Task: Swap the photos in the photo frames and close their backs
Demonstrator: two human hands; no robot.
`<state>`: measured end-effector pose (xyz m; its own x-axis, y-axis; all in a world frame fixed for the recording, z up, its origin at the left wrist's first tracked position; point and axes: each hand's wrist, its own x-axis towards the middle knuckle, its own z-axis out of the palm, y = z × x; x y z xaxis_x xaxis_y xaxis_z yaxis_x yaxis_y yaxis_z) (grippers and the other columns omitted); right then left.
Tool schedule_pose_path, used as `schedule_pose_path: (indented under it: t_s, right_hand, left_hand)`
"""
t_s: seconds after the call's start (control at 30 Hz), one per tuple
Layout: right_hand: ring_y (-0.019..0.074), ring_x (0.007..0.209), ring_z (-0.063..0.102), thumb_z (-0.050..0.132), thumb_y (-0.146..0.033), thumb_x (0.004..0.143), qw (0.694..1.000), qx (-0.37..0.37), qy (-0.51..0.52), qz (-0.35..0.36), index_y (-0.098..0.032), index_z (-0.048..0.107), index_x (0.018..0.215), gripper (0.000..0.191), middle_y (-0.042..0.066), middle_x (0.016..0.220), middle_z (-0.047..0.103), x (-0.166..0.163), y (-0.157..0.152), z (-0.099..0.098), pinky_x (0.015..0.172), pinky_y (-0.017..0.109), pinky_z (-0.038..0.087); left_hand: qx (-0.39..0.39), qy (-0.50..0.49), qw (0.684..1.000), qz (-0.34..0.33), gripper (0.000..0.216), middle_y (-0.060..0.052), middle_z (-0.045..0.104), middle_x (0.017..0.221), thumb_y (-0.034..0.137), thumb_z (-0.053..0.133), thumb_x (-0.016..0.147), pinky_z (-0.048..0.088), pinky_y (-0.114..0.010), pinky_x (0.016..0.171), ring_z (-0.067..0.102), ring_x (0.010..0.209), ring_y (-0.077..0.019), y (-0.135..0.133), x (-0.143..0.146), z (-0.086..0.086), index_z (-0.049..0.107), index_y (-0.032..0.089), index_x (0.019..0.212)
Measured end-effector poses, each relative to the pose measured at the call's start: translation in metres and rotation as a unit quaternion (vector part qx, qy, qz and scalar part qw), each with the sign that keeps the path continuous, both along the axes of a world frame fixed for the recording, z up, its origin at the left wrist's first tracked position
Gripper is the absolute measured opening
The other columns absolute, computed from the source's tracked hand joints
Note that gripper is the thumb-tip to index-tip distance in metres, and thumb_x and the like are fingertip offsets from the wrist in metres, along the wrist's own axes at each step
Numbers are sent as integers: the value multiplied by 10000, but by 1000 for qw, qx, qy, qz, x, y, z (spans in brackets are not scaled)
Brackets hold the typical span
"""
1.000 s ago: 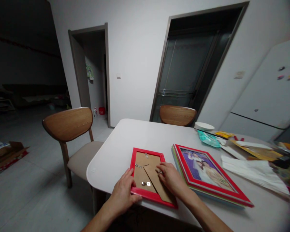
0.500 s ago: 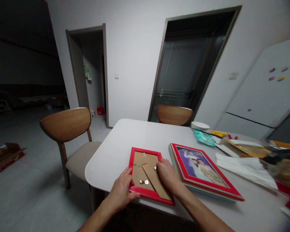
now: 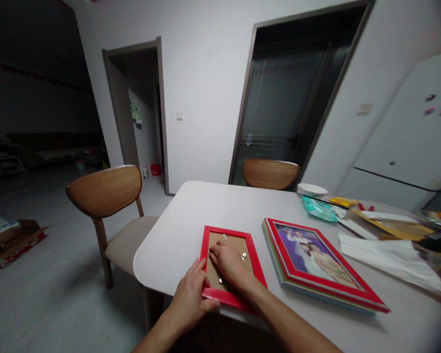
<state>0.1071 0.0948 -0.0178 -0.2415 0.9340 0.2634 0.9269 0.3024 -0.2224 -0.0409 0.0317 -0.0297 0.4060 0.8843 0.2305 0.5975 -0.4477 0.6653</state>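
A red picture frame point(image 3: 256, 257) lies face down near the table's front edge, its brown backing board point(image 3: 236, 243) showing. Small metal clips point(image 3: 244, 256) sit around the board. My left hand point(image 3: 191, 291) grips the frame's lower left corner, thumb along the bottom bar and fingers over the left side. My right hand point(image 3: 228, 262) reaches across the backing, its fingers bunched at the clip on the left side and mostly hiding it. The board's stand leg is largely covered by this hand. To the right lies a stack of frames topped by a red-framed photo point(image 3: 308, 252).
On the white table point(image 3: 224, 203), the right side holds a teal packet point(image 3: 319, 208), a white bowl point(image 3: 311, 190), a white paper sheet point(image 3: 385, 252) and a yellow envelope point(image 3: 393, 224). Wooden chairs point(image 3: 108, 191) stand at the left and far sides. An open carton point(image 3: 18, 242) lies on the floor.
My right hand has moved left from the frame's right side, across the backing, to the left-side clip. My left hand keeps its hold on the corner. The view has shifted slightly.
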Motion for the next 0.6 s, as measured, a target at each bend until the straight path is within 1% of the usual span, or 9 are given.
schedule_pose_path:
  t_s: [0.13,0.23,0.3,0.37,0.43,0.5,0.6]
  right_hand:
    - [156,744,509,404,-250,787,999,7,2,-42,-144,619,731,247,87,786,585,-5,9,-4,673,247,344]
    - [144,753,511,378,-273,803,998,10,2,-57,-156,619,743,275,72,791,587,2,12,-3,680,231,341]
    - [143,782,511,347,-283,816,997,14,2,-76,-160,617,809,297,72,824,587,10,15,-2,705,234,338]
    - [168,825,504,331,-276,816,994,16,0,-109,-141,608,875,313,99,866,581,20,20,-2,728,264,336]
    - [202,855,495,345,-269,801,990,11,-4,-143,-122,612,886,316,129,888,571,28,26,-3,719,295,340]
    - [217,874,486,363,-275,787,987,2,-4,-163,-142,619,897,308,128,910,565,32,32,-5,698,302,346]
    - [206,894,480,381,-293,780,986,-9,1,-168,-223,612,944,291,85,939,567,33,36,-8,696,290,347]
  left_hand:
    - [4,-4,1000,-7,259,-99,318,1316,159,682,538,239,-384,976,235,1225,-240,0,0,0,507,190,726]
    - [4,-8,1000,-8,267,-108,331,1307,160,685,536,241,-393,976,246,1220,-237,0,-1,0,514,190,738]
    - [-1,-7,1000,-7,284,-112,325,1311,162,697,523,249,-387,976,245,1221,-235,0,-1,1,519,188,742]
    - [-5,-5,1000,-7,304,-116,323,1312,166,709,511,256,-375,975,246,1221,-231,0,0,1,522,186,750]
    - [-8,0,1000,-8,310,-123,319,1313,170,708,513,253,-378,977,240,1224,-230,1,1,1,525,184,764]
    - [-12,7,1000,-5,299,-125,312,1316,169,699,521,245,-393,978,231,1227,-233,3,3,1,529,184,767]
    - [-14,13,1000,-8,287,-125,306,1319,173,696,525,236,-398,981,224,1229,-235,4,4,3,530,184,758]
